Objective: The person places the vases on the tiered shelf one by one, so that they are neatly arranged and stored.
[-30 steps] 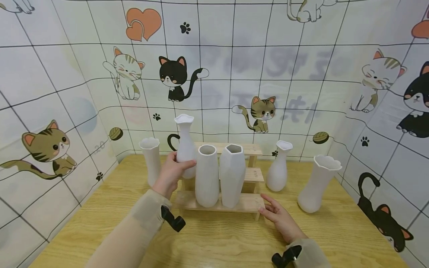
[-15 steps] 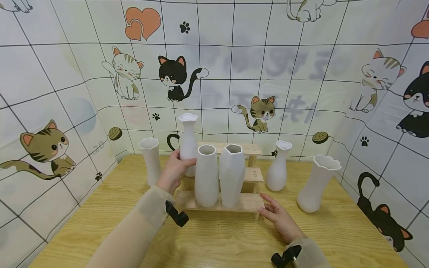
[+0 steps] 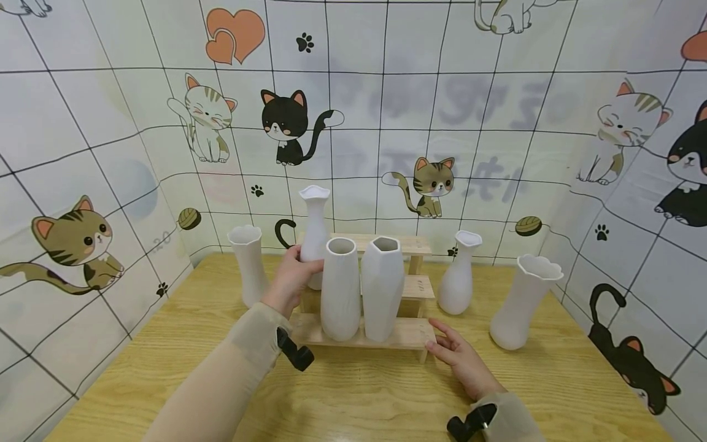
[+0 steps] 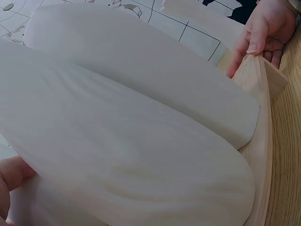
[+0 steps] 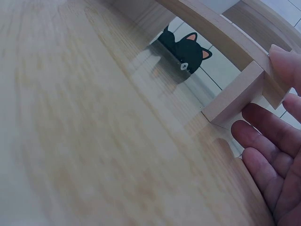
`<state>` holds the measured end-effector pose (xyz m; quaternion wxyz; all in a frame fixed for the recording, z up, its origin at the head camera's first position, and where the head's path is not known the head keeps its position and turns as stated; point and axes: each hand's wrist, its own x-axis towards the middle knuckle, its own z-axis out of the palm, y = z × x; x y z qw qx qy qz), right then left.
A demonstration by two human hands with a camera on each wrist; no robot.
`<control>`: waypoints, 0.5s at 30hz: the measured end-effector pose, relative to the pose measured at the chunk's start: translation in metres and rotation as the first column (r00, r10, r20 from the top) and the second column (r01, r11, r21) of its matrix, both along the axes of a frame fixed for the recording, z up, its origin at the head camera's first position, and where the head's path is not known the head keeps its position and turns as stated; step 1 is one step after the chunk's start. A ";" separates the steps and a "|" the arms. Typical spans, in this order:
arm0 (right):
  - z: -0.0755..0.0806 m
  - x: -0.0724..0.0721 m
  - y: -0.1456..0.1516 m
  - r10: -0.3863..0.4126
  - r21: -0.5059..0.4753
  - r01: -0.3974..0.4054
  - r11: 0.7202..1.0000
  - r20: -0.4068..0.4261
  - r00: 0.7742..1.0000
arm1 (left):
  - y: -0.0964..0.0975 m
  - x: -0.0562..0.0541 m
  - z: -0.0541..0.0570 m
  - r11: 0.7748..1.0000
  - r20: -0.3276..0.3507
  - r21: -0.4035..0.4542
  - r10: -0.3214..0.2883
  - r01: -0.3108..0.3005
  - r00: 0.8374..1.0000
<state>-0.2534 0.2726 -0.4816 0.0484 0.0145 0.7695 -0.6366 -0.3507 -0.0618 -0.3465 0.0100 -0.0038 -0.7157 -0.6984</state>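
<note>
My left hand grips a white narrow-necked vase with a flared wavy rim, upright at the left of the stepped wooden stand. Its base is hidden behind a ribbed white vase, which stands on the lowest step beside a faceted white vase. In the left wrist view those two vases fill most of the picture, with the left thumb at the lower left. My right hand holds the right end of the lowest step, thumb on top and fingers below, as the right wrist view shows.
A fluted white vase stands on the wooden table left of the stand. On the right are a slim-necked white vase and a wide wavy-rimmed vase. A cat-print tiled backdrop encloses the back and sides.
My left hand has carried the narrow-necked vase a little to the right, in behind the ribbed vase. My right hand stays at the step's end.
</note>
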 end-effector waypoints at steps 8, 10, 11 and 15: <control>0.001 0.001 0.000 0.001 0.001 -0.001 1.000 0.000 1.000 | 0.004 0.000 0.001 1.000 -0.020 0.018 -0.006 0.006 1.000; 0.001 0.001 0.000 0.001 0.000 -0.001 1.000 0.001 1.000 | 0.005 -0.001 0.001 1.000 -0.019 0.023 -0.011 0.011 1.000; 0.001 0.001 0.000 0.001 -0.002 -0.001 1.000 0.002 1.000 | 0.005 -0.001 0.001 1.000 -0.015 0.026 -0.013 0.013 1.000; 0.001 0.001 0.000 0.002 0.000 -0.002 1.000 0.001 1.000 | 0.007 -0.001 0.000 0.999 0.000 0.029 -0.017 0.017 1.000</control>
